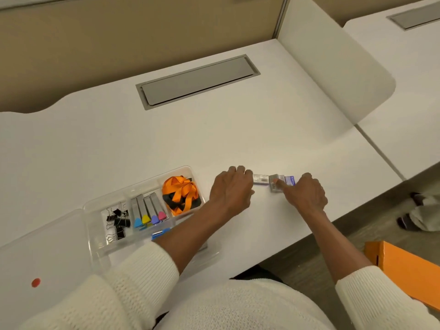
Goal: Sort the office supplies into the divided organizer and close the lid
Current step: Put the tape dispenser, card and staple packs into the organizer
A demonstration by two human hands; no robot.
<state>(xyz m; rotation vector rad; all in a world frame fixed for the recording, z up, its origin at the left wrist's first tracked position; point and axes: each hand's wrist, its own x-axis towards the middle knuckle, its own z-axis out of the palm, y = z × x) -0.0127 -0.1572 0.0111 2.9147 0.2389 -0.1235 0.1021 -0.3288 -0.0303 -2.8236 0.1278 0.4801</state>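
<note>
A clear divided organizer (94,207) lies on the white desk at the left, its lid (42,248) folded open toward the left edge. Its compartments hold black binder clips (117,222), several grey highlighters with coloured ends (147,209) and an orange-and-black lanyard (181,192). A blue item (160,233) shows in the near compartment, partly under my left forearm. To the right of the organizer, my left hand (232,189) rests curled on the end of a small white box (260,179). My right hand (306,191) pinches a small silver staple box (275,183), with a blue-and-white box (289,180) just behind it.
A grey cable hatch (197,82) is set into the desk at the back. A white divider panel (333,67) stands on the right. An orange box (404,267) sits below the desk edge at lower right, with someone's feet (414,213) on the floor beyond.
</note>
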